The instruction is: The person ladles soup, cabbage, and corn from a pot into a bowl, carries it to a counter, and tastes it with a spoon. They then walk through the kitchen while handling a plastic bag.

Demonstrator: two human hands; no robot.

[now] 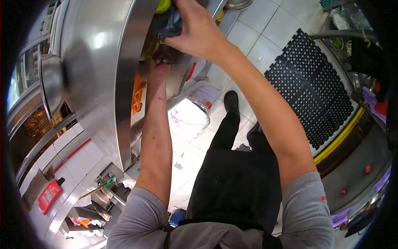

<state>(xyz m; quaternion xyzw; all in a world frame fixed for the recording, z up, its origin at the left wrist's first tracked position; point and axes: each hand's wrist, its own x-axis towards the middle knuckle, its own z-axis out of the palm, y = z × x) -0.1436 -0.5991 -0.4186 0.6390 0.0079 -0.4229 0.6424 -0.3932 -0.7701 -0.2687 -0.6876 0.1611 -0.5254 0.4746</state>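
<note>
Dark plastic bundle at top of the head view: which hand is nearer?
Right. The right hand is right at the dark plastic bundle, thumb by its lower edge; the left hand is lower in the picture, below the bundle.

smooth shiny metal counter [93, 79], polished metal bowl [54, 81], crinkled plastic bag [171, 27], matt cloth apron [234, 186], rough studded mat [309, 85]

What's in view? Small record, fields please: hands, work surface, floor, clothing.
left hand: shadowed, near stainless-steel counter edge; grip unclear
right hand: at dark plastic bag; fingers partly out of frame
floor: white tiles, black interlocking mat
clothing: black apron, grey short-sleeved top, black boot
</note>
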